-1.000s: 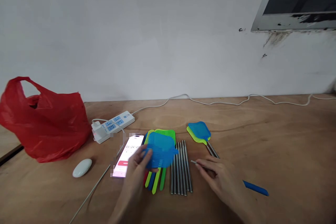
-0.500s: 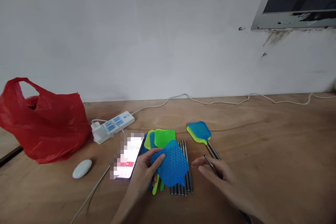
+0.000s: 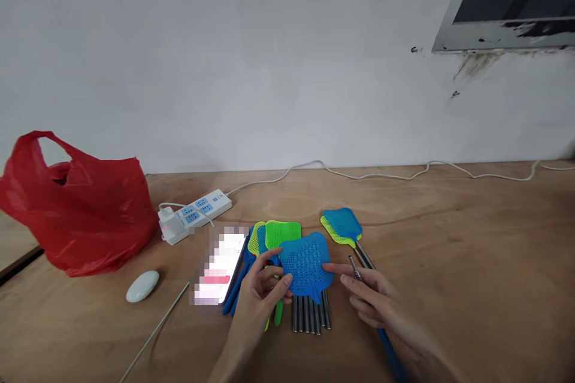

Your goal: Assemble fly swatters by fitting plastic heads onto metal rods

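Pinched by one edge in my left hand (image 3: 258, 296) is a blue perforated fly swatter head (image 3: 308, 263), its narrow neck pointing down toward me. My right hand (image 3: 380, 299) grips a metal swatter rod (image 3: 354, 267) whose blue handle (image 3: 390, 354) comes out below the palm. The right index fingertip reaches the right edge of the blue head, while the rod tip stays apart from the neck. Under and behind the blue head lie several metal rods (image 3: 308, 317), a green swatter head (image 3: 283, 232) and a yellow one (image 3: 256, 240), partly covered.
Two swatters with rods, a blue one (image 3: 344, 222) over a yellow one, lie behind my right hand. A lit phone (image 3: 224, 263), a white power strip (image 3: 195, 215), a white oval object (image 3: 142, 286) and a red plastic bag (image 3: 85, 209) are on the left. A cable (image 3: 372, 175) runs along the wall.
My left hand has shifted the blue head right and slightly up, tilting it. My right hand has brought its index finger to the head's edge, and the rod's blue handle now shows.
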The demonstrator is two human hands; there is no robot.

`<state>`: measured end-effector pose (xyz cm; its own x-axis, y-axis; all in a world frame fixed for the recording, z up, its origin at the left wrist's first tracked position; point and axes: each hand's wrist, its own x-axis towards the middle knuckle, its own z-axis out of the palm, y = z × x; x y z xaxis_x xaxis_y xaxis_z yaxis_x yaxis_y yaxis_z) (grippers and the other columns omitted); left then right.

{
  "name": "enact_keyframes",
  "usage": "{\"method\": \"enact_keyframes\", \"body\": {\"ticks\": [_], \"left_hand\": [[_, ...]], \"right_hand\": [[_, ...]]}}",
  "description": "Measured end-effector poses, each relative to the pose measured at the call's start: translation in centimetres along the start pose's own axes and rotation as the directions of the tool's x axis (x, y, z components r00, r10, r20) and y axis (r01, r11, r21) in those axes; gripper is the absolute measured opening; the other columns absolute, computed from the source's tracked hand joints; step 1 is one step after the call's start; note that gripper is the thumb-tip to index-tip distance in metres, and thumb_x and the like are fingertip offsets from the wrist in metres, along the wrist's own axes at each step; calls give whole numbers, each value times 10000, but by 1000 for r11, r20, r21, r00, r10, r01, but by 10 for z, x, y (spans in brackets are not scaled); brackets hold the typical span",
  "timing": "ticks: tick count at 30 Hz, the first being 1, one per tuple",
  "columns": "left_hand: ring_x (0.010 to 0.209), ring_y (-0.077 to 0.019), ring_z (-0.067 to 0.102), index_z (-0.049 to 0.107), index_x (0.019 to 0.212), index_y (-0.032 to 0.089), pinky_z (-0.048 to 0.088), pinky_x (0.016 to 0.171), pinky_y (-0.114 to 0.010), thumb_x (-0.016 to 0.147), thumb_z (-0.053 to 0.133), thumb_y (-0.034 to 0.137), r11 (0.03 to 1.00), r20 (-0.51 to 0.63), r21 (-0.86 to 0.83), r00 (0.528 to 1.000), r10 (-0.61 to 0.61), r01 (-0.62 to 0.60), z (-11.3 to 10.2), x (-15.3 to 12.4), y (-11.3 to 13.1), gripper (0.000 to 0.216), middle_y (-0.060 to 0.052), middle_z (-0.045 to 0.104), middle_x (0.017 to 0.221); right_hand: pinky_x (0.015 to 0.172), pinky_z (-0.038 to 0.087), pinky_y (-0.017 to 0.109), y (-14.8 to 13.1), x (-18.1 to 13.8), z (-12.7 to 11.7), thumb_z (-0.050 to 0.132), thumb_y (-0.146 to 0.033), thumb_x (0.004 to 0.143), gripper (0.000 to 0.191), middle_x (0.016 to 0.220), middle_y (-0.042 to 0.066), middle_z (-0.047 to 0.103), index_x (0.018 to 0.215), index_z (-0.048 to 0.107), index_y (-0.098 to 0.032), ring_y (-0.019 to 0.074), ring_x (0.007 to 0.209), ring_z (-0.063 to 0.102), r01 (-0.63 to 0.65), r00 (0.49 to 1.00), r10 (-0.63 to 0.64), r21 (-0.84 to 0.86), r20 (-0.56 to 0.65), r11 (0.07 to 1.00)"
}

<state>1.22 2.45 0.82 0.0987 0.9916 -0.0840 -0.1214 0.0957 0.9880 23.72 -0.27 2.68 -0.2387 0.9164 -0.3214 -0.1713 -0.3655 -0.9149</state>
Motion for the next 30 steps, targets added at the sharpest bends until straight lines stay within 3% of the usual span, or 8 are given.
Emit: {"method": "enact_keyframes", "body": {"ticks": [3,6,10,14,18,22,27,30], "left_hand": [[685,-169,649,652,1050,196,588,643,-292,743,789,461,998,31,56,999,26,-28,0,0,-1,428,26,598,725],[746,-198,671,671,1049,190,597,673,-319,788,718,454,971,6,224,996,89,-88,-8,10,4,375,6,613,759],[777,-213,681,639,1122,183,596,678,-336,814,651,445,916,-28,371,985,173,-150,-28,37,11,405,-6,608,809],[756,-213,677,617,1140,158,571,631,-309,815,604,424,842,-43,512,974,225,-172,-47,68,8,420,-23,618,833],[670,-205,662,630,1182,140,532,594,-297,852,534,325,705,-30,693,971,239,-152,-57,86,1,390,-28,642,794],[781,-246,666,686,1176,163,503,737,-343,894,504,232,499,2,855,964,267,-140,-57,85,-1,343,-61,682,821],[927,-291,658,721,1162,206,475,798,-360,925,502,183,286,53,950,967,247,-125,-54,76,2,324,-110,690,1014],[955,-292,657,719,1172,230,476,793,-350,937,504,171,211,74,970,970,232,-125,-53,74,3,325,-105,682,1048]], "right_hand": [[410,102,219,1,0,1,728,-572,782,546,510,-128,212,1177,699,-196,65,441,137,20,1000,-20,-2,-18,1000],[395,113,204,-1,2,3,730,-614,760,538,487,-128,235,1102,720,-200,54,421,141,73,992,-73,-5,-107,997],[349,133,196,-5,7,3,770,-645,683,474,518,-61,462,687,684,-179,24,373,195,212,937,-176,92,-302,973],[399,344,202,-4,8,-5,809,-615,648,488,548,-16,542,545,597,-188,80,439,438,364,857,-263,159,-444,918],[582,472,236,3,8,-17,755,-624,724,445,635,20,637,613,677,-200,149,616,572,419,781,-342,32,-523,907],[648,484,275,4,9,-19,714,-678,726,481,671,38,666,627,703,-208,184,670,595,410,743,-382,-77,-550,909],[568,442,267,-3,7,-14,683,-718,723,526,637,35,637,610,682,-205,174,622,559,384,711,-397,-152,-580,911],[469,364,248,-2,7,-16,641,-741,743,564,564,27,603,598,650,-196,147,525,505,337,742,-356,-144,-567,931]]}}
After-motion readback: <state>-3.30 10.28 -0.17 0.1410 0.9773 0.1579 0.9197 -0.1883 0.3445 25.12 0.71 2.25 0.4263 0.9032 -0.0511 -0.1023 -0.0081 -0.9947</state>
